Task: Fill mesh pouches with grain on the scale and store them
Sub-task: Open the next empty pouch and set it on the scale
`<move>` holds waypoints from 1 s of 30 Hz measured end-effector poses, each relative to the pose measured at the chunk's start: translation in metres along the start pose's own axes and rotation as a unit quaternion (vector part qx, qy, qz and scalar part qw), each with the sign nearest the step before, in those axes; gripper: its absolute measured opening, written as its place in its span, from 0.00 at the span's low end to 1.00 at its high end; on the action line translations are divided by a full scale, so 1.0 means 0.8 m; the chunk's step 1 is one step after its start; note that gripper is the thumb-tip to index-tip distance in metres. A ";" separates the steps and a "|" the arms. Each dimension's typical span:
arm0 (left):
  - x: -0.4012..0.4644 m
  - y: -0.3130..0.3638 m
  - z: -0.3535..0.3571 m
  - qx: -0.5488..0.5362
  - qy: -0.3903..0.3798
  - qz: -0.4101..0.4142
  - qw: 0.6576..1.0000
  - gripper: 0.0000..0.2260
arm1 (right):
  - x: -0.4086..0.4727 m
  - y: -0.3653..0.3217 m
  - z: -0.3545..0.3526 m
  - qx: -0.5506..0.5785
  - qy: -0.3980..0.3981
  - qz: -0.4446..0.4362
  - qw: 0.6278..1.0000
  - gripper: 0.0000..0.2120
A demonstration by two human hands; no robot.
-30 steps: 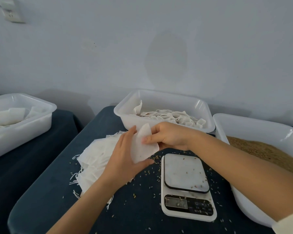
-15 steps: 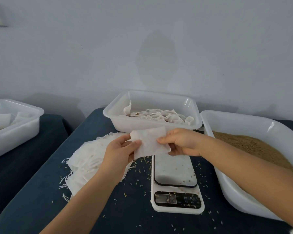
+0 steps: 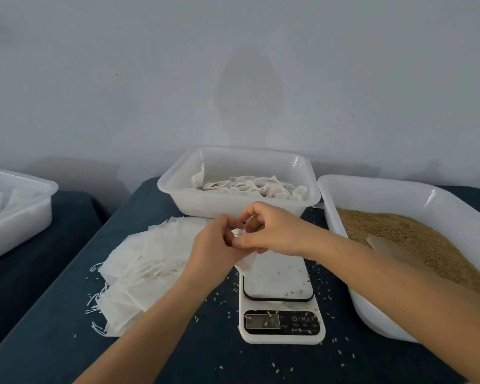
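A plain pale wall stands behind a table covered in dark blue cloth (image 3: 211,353), seen from above by a head-worn camera. Over the middle of the tabletop, just above the far edge of the scale, 2 bare hands meet around 1 white mesh pouch (image 3: 247,261). The left hand (image 3: 215,246) and the right hand (image 3: 270,231) both have their fingers curled in, pinching the pouch's crumpled top between fingertips; the pouch's lower corner hangs down onto the weighing plate. Whether the pouch holds any grain cannot be told.

The white digital scale (image 3: 281,306) sits near the centre of the tabletop, its dark display panel facing the near edge, with a few grains on its plate. Loose grains (image 3: 219,302) are scattered over the cloth around it. Just left of the scale, toward the left edge, lies a spread heap of flat empty pouches (image 3: 147,261) with thin white strings trailing out.

At the far edge, a white plastic tub (image 3: 233,202) holds a layer of pouches. At the right edge, a larger white tub (image 3: 385,191) holds brown grain (image 3: 399,231), with a pale scoop (image 3: 391,248) lying in it, partly behind the right forearm. On a separate dark surface to the left, another white tub (image 3: 17,217) holds white pouches.
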State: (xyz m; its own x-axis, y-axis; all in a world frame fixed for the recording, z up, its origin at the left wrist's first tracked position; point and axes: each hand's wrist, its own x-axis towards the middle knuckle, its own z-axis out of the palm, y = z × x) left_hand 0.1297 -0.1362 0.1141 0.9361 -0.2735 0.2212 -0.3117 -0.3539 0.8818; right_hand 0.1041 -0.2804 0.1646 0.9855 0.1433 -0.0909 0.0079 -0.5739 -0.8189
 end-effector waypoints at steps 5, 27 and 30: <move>-0.006 0.001 -0.005 -0.015 -0.053 0.015 0.998 0.18 | -0.002 0.006 -0.014 0.037 0.007 -0.021 0.999 0.11; -0.019 0.002 0.001 0.018 -0.232 0.128 0.964 0.54 | -0.017 0.009 -0.015 -0.052 -0.029 -0.080 0.995 0.11; -0.018 0.002 0.005 0.014 -0.222 0.129 0.966 0.56 | -0.020 0.011 -0.017 -0.068 -0.021 -0.096 0.993 0.08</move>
State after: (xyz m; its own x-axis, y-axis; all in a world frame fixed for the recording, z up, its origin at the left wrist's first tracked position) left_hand 0.1153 -0.1362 0.1104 0.6669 -0.7100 0.2260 -0.5355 -0.2459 0.8080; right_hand 0.0903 -0.2986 0.1666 0.9554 0.2935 0.0335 0.2212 -0.6356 -0.7396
